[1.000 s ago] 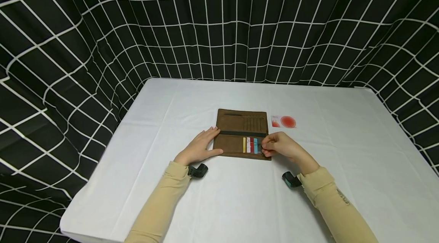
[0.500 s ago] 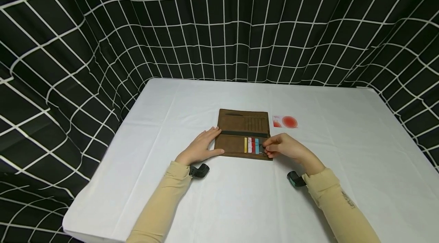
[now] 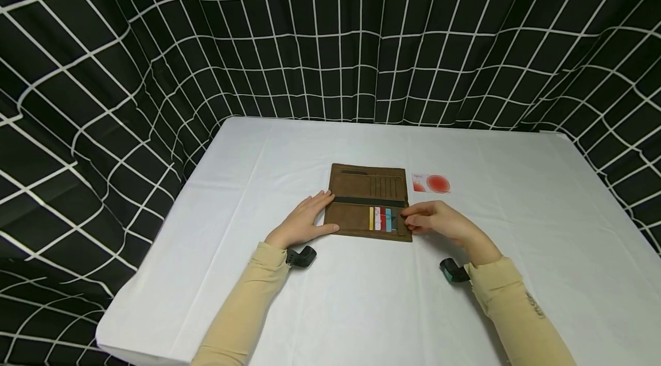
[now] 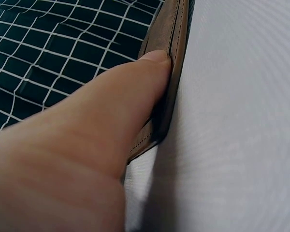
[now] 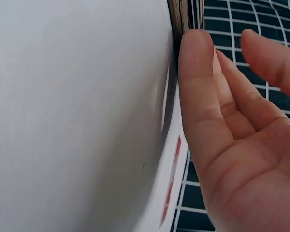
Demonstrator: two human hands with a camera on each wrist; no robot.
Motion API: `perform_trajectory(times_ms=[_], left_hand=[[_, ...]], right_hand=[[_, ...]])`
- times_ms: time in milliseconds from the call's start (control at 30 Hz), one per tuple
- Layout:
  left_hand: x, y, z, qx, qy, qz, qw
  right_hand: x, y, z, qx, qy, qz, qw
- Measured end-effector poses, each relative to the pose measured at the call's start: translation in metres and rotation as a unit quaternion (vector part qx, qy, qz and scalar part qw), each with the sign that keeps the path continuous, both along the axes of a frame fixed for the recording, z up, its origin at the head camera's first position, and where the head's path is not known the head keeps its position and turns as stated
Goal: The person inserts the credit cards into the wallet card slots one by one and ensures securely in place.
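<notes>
A brown wallet [image 3: 356,228] lies spread out on the white table. My left hand [image 3: 299,222] rests on its left edge with the fingers spread. In the left wrist view, the left thumb [image 4: 130,82] presses on the wallet's stitched border [image 4: 176,43]. Several cards [image 3: 383,219] stand in the lower slots, showing yellow, white, red, light blue and dark strips. My right hand [image 3: 441,222] is at the wallet's right edge. In the right wrist view, a fairly straight finger [image 5: 197,72] touches the layered edge [image 5: 186,14], while another digit [image 5: 268,55] stands apart.
A white card with a red disc [image 3: 431,183] lies flat just right of the wallet's upper half. White cloth covers the table [image 3: 320,308]. A black curtain with a white grid [image 3: 351,39] hangs behind and at both sides.
My right hand has slid right, off the card slots to the wallet's right edge, baring more of the dark card. My left hand has stayed in place on the wallet.
</notes>
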State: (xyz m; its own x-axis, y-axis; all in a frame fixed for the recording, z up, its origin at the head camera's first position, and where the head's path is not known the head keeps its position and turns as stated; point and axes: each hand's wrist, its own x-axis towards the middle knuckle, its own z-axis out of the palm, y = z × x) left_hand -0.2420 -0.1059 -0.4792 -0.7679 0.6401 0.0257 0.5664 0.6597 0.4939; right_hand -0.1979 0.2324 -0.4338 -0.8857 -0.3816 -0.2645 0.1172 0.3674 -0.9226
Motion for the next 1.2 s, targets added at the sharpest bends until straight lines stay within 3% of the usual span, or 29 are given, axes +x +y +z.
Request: perform_trajectory(times_ms=[200, 500, 800, 1200], left_hand=[[-0.001, 0.000, 0.001, 0.001, 0.001, 0.000, 1.0000], [0.000, -0.001, 0.000, 0.000, -0.001, 0.003, 1.0000], [0.001, -0.001, -0.001, 0.006, 0.003, 0.004, 1.0000], [0.001, 0.000, 0.000, -0.002, -0.007, 0.007, 0.9999]], right_hand=[[-0.001, 0.014, 0.000, -0.002, 0.021, -0.017, 0.9996], [-0.007, 0.035, 0.001, -0.013, 0.050, -0.096, 0.9940], [-0.013, 0.045, 0.002, -0.068, 0.098, -0.114, 0.9863], [-0.020, 0.060, 0.010, 0.016, 0.079, -0.151, 0.9852]])
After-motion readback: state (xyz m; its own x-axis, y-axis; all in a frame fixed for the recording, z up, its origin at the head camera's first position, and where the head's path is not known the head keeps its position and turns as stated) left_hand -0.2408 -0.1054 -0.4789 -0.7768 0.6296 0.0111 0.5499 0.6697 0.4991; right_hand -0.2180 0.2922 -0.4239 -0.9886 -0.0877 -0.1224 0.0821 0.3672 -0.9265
